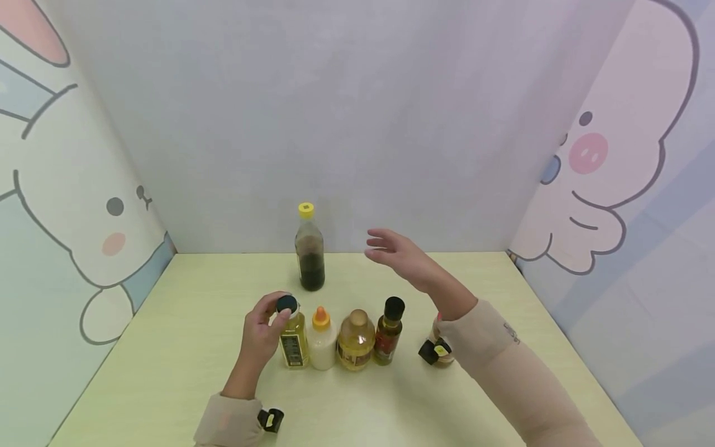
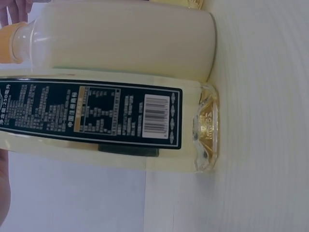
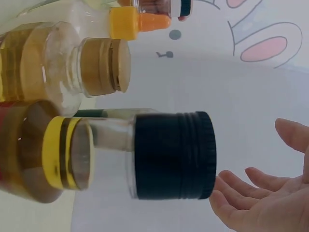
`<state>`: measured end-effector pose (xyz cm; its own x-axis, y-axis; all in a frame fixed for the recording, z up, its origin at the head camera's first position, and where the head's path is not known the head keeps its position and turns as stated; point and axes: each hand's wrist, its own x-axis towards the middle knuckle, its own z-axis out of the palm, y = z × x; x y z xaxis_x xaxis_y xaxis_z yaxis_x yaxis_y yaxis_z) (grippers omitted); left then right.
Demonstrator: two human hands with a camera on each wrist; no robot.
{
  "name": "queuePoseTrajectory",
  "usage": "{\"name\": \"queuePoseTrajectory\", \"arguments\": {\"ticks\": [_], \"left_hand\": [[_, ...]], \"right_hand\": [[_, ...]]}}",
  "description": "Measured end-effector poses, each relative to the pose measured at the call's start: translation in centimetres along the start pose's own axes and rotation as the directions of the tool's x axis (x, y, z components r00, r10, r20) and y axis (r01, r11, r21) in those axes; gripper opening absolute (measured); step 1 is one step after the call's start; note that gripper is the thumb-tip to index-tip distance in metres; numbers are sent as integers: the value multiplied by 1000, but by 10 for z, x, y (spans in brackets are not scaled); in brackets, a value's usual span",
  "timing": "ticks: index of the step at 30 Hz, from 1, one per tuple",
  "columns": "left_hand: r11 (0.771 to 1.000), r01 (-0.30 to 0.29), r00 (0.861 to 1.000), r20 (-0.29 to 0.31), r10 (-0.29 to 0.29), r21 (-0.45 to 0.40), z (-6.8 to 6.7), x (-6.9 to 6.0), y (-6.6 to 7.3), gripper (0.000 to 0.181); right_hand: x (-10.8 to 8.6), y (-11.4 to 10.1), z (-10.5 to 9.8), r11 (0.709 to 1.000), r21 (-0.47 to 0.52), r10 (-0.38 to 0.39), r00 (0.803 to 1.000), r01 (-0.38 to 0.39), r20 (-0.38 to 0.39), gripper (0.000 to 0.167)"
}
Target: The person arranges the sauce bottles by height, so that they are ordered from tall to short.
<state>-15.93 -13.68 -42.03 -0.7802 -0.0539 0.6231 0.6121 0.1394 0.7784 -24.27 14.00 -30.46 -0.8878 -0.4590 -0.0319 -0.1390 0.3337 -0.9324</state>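
Observation:
My left hand (image 1: 262, 329) grips the dark cap of a square oil bottle (image 1: 294, 347) at the left end of a row; its dark label (image 2: 91, 113) fills the left wrist view. My right hand (image 1: 404, 257) is raised above the table behind the row, holding nothing, fingers extended; the right wrist view shows its palm (image 3: 275, 203). Beside the square bottle stand a white squeeze bottle (image 1: 322, 346) with an orange tip, a round oil bottle (image 1: 355, 344) with a gold cap, and a black-capped bottle (image 1: 386, 338) with a red label.
A tall dark-liquid bottle (image 1: 310, 257) with a yellow cap stands behind the row, near the back wall. Another bottle (image 1: 445, 351) stands at the right, partly hidden by my right sleeve and wrist strap. Walls with cartoon figures enclose the pale yellow table (image 1: 195, 310).

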Motion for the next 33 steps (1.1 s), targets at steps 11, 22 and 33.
{"name": "queuePoseTrajectory", "arguments": {"ticks": [11,22,33], "left_hand": [[998,-62,998,8,62,-25,1,1,2,18],[998,-66,998,2,66,-25,0,1,-1,17],[997,-76,997,2,76,-24,-1,1,-3,17]], "right_hand": [[-21,15,-8,1000,-15,-22,999,23,28,60],[-39,27,-9,998,-34,-44,998,46,46,61],[-52,31,-8,998,-50,-32,998,34,49,60]]}}
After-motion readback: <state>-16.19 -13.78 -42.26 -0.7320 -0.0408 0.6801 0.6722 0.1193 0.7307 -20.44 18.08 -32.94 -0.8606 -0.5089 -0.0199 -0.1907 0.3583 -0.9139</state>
